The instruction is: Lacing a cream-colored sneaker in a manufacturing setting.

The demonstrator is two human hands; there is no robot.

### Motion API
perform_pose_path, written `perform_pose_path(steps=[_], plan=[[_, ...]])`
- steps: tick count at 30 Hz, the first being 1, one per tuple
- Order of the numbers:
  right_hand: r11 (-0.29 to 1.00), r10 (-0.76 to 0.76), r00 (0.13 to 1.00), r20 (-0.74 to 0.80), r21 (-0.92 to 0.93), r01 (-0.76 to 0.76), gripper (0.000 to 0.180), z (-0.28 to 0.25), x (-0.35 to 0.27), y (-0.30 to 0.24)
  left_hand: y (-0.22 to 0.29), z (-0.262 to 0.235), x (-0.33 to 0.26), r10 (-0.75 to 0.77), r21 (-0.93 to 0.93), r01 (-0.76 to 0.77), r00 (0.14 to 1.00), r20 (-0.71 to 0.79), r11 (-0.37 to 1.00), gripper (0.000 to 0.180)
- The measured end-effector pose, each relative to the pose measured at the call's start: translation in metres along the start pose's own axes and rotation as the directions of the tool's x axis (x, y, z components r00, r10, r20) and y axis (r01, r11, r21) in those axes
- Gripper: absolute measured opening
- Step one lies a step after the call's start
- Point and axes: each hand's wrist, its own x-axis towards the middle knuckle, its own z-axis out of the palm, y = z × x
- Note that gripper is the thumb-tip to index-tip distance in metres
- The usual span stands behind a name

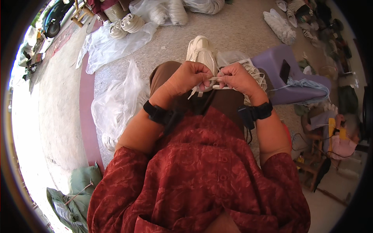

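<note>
A cream sneaker [201, 47] points away from me, with its toe beyond my hands and its near part hidden behind them. My left hand [194, 77] pinches a pale shoelace [213, 79] between thumb and fingers, and a loose lace end hangs below it. From the other side, my right hand [234, 78] grips the same pale lace between thumb and forefinger. The fingertips of both hands nearly meet over my brown-trousered lap. Beside my right wrist lies a bundle of whitish laces [256, 73], partly covered by that hand.
A purple plastic stool [272, 62] stands at the right, bearing a dark phone [284, 71] and light blue cords [309, 83]. Clear plastic bags [116, 99] lie at the left. Coiled cords [132, 23] and bagged bundles [169, 13] sit ahead. Another person [342, 143] is at far right.
</note>
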Motion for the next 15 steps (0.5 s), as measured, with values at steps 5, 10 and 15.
perform_pose_path(steps=[5,10,15], plan=[[0.983,-0.005,0.999,-0.036,0.183,0.011,0.013,0.001,0.002,0.011,-0.008,0.005,0.004,-0.024,-0.037,0.025,1.0,0.01,0.999,0.009],[0.989,0.022,0.995,-0.093,0.149,-0.008,0.015,-0.008,0.009,0.03,-0.015,0.02,0.001,-0.024,0.113,-0.006,0.964,0.265,0.994,0.008],[0.887,0.023,0.944,-0.328,0.442,0.132,0.012,-0.037,0.008,0.041,0.0,0.031,0.004,0.108,0.358,-0.311,0.867,0.486,0.88,0.01]])
